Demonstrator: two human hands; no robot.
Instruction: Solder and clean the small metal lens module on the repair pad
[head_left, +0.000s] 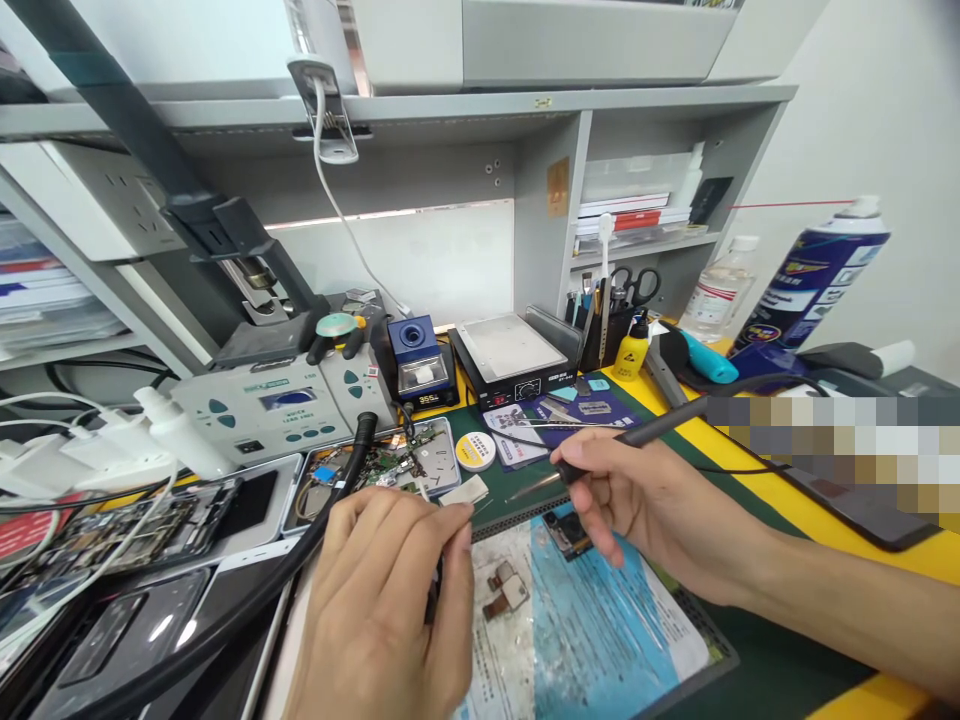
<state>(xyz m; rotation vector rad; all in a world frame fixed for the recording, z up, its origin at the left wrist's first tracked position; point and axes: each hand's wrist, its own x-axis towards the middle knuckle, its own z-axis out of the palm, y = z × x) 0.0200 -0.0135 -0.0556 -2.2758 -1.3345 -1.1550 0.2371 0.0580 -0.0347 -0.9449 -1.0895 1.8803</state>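
Note:
My right hand (637, 500) is closed around the dark handle of a soldering iron (536, 486), whose metal tip points left. My left hand (397, 600) is closed in a pinch, with a thin wire (484, 503) showing past its fingertips near the iron's tip. Something dark inside the left fingers is mostly hidden. Under the hands lies a blue and white printed sheet (600, 640). On it sit a small part with brown flex cables (508, 590) and, below my right hand, a dark small module (568, 535). A small pale pad (463, 494) lies behind the left fingertips.
A thick black hose (300, 560) crosses the left side over phones. Behind stand a rework station (289, 405), a soldering station (420, 365) and a hot plate (510, 350). A tray of circuit boards (442, 450), yellow bottle (631, 350) and spray can (817, 265) surround the mat.

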